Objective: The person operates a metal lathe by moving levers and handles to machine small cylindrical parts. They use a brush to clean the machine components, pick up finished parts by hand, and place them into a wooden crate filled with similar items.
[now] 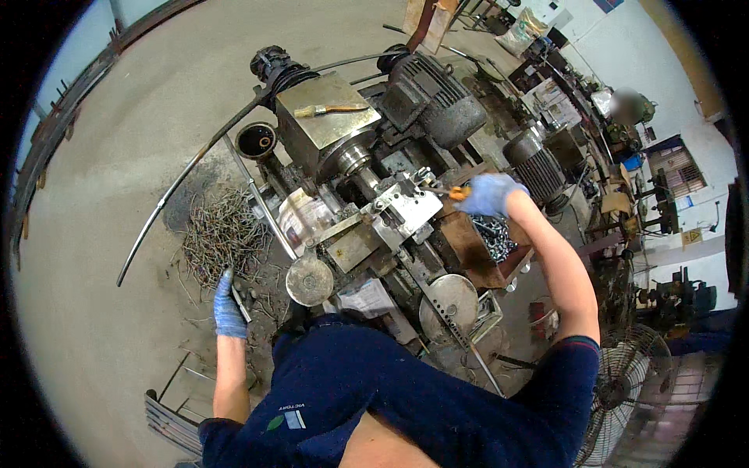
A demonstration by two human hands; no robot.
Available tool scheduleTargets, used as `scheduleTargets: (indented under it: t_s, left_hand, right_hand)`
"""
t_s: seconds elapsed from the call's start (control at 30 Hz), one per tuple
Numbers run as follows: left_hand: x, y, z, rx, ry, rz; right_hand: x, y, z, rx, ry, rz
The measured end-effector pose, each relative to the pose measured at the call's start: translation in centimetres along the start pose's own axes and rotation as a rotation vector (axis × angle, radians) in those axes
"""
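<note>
I stand over a greasy metal lathe (367,179). My right hand (488,195), in a blue glove, reaches over the machine's tool block (406,207) and grips a tool with an orange handle (460,192) pointed at that block. My left hand (228,308), also blue-gloved, hangs at my side low on the left and holds a short dark metal rod (240,303). Below my right hand a brown box of shiny metal parts (493,238) sits on the machine.
A heap of curled metal swarf (222,234) lies on the concrete floor at left. A paintbrush (328,110) rests on the headstock cover, a dark round can (256,141) beside it. Electric motors (437,97) stand behind. A floor fan (624,382) is at lower right.
</note>
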State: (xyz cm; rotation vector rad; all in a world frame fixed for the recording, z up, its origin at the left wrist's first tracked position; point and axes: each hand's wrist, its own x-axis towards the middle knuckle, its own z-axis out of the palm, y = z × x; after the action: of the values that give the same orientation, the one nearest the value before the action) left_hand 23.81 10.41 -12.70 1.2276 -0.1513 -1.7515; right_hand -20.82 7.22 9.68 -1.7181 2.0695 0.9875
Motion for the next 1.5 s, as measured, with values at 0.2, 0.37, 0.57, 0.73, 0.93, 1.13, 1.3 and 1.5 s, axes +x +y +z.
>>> scheduleTargets:
  t_s: [0.2, 0.37, 0.57, 0.73, 0.93, 1.13, 1.3, 1.5]
  left_hand:
    - [0.2, 1.1, -0.6, -0.060, -0.018, 0.016]
    - [0.7, 1.7, -4.2, -0.157, 0.115, 0.079]
    - [1.0, 3.5, -8.5, -0.211, 0.205, 0.103]
    - [2.7, 5.0, -8.8, -0.244, 0.169, 0.105]
    - [3.2, 5.5, -8.2, -0.219, 0.086, 0.109]
    - [2.4, 5.4, -8.7, -0.211, 0.203, 0.089]
    - [2.5, 5.3, -10.7, -0.215, 0.206, 0.123]
    - [2.7, 5.1, -11.8, -0.225, 0.186, 0.135]
  right_hand:
    - [7.1, -7.4, -4.6, -0.267, -0.130, -0.067]
    - [14.5, -7.9, -1.6, -0.408, -0.354, -0.140]
    - [15.4, -8.6, -1.9, -0.181, -0.470, -0.106]
    - [14.9, -9.4, -1.9, -0.063, -0.501, -0.178]
    - [17.1, -13.0, -1.7, -0.355, -0.516, -0.306]
    - [13.1, -17.0, -4.9, -0.344, -0.472, -0.401]
    - [11.9, -16.0, -5.8, -0.435, -0.238, -0.205]
    - [11.6, -18.9, -3.9, -0.405, -0.041, -0.204]
